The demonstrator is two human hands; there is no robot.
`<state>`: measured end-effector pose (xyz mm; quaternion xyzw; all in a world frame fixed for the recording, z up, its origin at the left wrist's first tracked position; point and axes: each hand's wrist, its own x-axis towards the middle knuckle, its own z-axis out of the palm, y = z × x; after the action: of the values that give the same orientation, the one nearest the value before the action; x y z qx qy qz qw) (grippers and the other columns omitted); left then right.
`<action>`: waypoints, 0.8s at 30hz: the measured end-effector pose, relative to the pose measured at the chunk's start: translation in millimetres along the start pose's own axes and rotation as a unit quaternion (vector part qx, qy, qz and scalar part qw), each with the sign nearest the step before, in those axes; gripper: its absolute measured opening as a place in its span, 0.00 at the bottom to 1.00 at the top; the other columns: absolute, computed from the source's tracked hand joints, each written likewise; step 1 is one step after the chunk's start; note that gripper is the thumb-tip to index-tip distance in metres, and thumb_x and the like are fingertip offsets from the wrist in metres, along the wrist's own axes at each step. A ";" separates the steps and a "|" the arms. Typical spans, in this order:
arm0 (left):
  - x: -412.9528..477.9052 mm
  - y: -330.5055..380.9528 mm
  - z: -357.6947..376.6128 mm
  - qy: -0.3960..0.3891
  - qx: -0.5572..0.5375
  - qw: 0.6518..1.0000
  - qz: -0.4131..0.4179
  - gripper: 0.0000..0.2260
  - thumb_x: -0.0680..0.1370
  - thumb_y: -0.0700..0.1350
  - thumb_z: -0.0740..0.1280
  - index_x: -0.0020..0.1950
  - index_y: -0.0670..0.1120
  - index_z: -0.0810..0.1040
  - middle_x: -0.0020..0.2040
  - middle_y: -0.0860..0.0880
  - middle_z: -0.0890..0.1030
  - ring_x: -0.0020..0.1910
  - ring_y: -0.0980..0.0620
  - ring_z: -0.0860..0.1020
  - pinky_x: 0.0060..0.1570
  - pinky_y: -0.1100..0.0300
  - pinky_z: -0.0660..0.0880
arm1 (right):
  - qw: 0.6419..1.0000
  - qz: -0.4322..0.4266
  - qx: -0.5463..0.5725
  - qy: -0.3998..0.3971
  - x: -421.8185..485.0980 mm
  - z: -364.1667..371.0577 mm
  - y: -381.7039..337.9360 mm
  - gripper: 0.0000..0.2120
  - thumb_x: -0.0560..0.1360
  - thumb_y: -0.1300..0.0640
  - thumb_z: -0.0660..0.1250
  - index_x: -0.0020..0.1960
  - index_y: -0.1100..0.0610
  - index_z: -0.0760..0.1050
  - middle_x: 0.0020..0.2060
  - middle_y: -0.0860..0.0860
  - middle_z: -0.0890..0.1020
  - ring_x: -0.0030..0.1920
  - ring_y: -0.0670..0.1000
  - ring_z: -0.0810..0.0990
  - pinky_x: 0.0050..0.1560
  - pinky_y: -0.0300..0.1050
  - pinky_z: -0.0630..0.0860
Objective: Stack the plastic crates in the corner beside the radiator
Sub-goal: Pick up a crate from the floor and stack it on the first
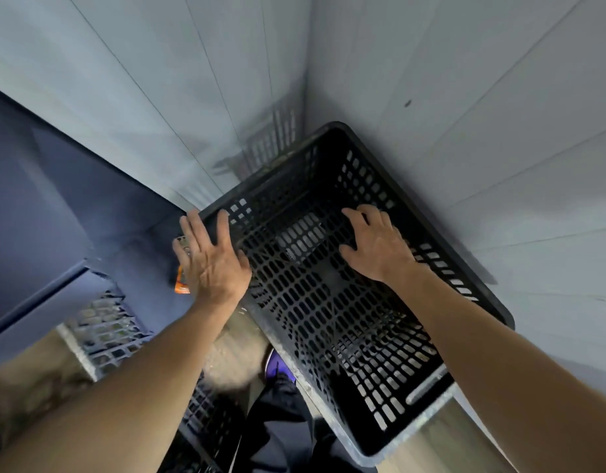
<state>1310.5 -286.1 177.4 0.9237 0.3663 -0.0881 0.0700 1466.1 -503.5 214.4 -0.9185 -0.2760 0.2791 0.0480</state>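
Observation:
A black perforated plastic crate sits open side up in the corner where two white panelled walls meet. My left hand lies flat with straight fingers on the crate's left rim near its far left corner. My right hand hovers inside or over the crate near its right wall, fingers loosely spread and holding nothing. Whether other crates lie under this one is hidden.
A dark blue cabinet or panel stands to the left. A grey lattice crate sits low at the left, and another black crate lies by my legs. An orange item shows behind my left hand. Wooden floor is below.

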 end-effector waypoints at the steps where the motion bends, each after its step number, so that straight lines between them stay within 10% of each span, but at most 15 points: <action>1: 1.6 0.8 2.7 0.002 -0.008 1.000 0.001 0.38 0.73 0.49 0.67 0.78 0.52 0.51 0.78 0.35 0.45 0.77 0.37 0.45 0.72 0.38 0.53 | 1.000 -0.001 -0.003 0.000 6.5 -1.6 -3.0 0.34 0.78 0.46 0.63 0.79 0.51 0.51 0.76 0.55 0.54 0.75 0.57 0.54 0.72 0.56 0.62; 16: 10.6 25.9 13.2 0.039 -0.100 0.993 -0.056 0.41 0.73 0.48 0.66 0.80 0.52 0.44 0.79 0.39 0.48 0.77 0.36 0.46 0.63 0.37 0.70 | 0.982 0.009 -0.124 0.144 68.1 -26.6 -5.8 0.40 0.77 0.47 0.63 0.80 0.55 0.44 0.77 0.59 0.51 0.74 0.62 0.54 0.74 0.58 0.57; 24: 10.7 29.3 5.8 0.029 -0.107 0.991 -0.071 0.40 0.73 0.48 0.64 0.80 0.53 0.47 0.79 0.40 0.49 0.77 0.37 0.48 0.54 0.37 0.76 | 0.999 0.031 -0.012 0.041 84.4 -30.1 14.0 0.55 0.72 0.50 0.72 0.78 0.50 0.30 0.78 0.55 0.39 0.77 0.60 0.47 0.75 0.59 0.49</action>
<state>1337.7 -301.3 171.3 0.8848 0.4400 -0.0267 0.1510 1547.4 -468.3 195.3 -0.9377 -0.2488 0.2393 0.0395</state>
